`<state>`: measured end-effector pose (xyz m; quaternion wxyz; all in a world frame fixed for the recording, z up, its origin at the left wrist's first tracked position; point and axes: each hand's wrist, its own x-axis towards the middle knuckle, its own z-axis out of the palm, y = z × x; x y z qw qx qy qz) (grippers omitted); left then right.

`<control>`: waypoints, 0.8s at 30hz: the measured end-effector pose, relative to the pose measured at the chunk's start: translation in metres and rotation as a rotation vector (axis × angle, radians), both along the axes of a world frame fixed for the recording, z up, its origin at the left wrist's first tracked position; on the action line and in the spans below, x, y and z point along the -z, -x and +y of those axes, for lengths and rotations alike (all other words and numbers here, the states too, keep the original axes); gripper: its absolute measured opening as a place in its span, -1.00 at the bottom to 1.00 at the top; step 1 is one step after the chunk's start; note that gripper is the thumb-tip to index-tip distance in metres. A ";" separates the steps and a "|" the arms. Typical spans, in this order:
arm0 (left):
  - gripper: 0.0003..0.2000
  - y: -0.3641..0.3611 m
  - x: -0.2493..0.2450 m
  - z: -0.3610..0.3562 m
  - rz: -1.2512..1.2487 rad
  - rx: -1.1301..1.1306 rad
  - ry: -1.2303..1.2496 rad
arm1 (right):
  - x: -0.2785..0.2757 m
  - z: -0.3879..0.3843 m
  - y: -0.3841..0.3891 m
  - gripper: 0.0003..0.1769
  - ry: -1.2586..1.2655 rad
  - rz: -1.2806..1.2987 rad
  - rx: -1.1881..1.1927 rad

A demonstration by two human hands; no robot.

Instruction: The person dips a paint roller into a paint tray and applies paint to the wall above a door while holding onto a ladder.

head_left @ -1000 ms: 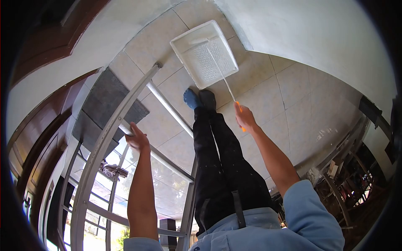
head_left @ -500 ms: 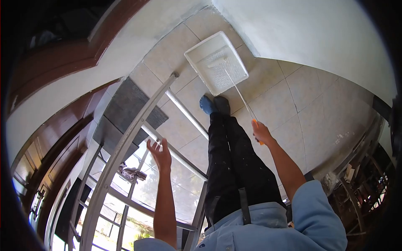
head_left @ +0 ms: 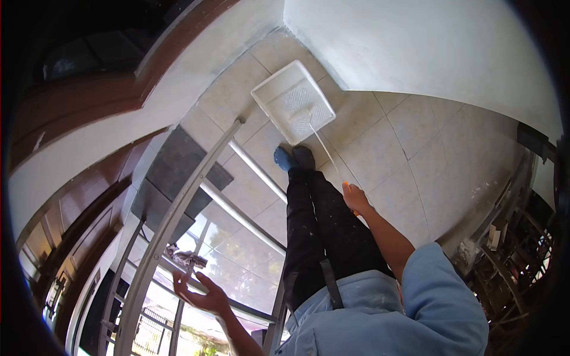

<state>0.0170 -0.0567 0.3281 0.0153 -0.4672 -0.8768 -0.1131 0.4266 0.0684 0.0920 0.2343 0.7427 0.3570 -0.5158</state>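
Observation:
My right hand [head_left: 355,199] is wrapped round the orange handle of a paint roller [head_left: 320,139]. Its white roller head rests on the ribbed slope of a white paint tray [head_left: 328,114], which lies on the floor just beyond my feet. White paint coats the inside of the tray. My left hand [head_left: 203,292] is empty, its fingers spread, close to the rails of a metal ladder [head_left: 189,186] on my left. Just above those fingers a crumpled rag [head_left: 185,257] hangs over a bar of the ladder.
Pale walls [head_left: 415,44] meet in a corner behind the tray. A dark mat [head_left: 178,169] lies on the tiled floor [head_left: 386,154] left of the ladder. Wooden doors [head_left: 77,219] stand at far left. Metal racks and clutter [head_left: 504,255] fill the right edge.
My left hand has dropped back from beside a ladder rung to near the rag. The roller head has slid down the tray's slope toward me, and my view has shifted slightly.

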 end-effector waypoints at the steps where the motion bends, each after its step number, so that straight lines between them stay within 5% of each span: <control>1: -0.71 0.001 -0.006 0.000 0.011 -0.083 -0.018 | 0.016 -0.009 -0.007 -0.34 -0.065 -0.014 -0.049; 5: -0.42 0.040 0.002 -0.018 0.092 -0.242 0.099 | 0.058 -0.006 0.003 -0.36 -0.220 0.019 -0.086; 8: -0.34 0.041 -0.005 -0.005 -0.525 -0.671 0.119 | 0.043 0.043 0.028 -0.38 -0.130 0.135 0.054; 11: -0.61 0.051 0.028 -0.029 -0.887 -0.674 -0.102 | 0.038 0.067 0.037 -0.40 -0.081 0.194 0.118; 24: -0.76 0.037 0.018 -0.007 -0.868 -0.756 -0.143 | 0.029 0.019 0.017 -0.42 -0.102 0.029 -0.031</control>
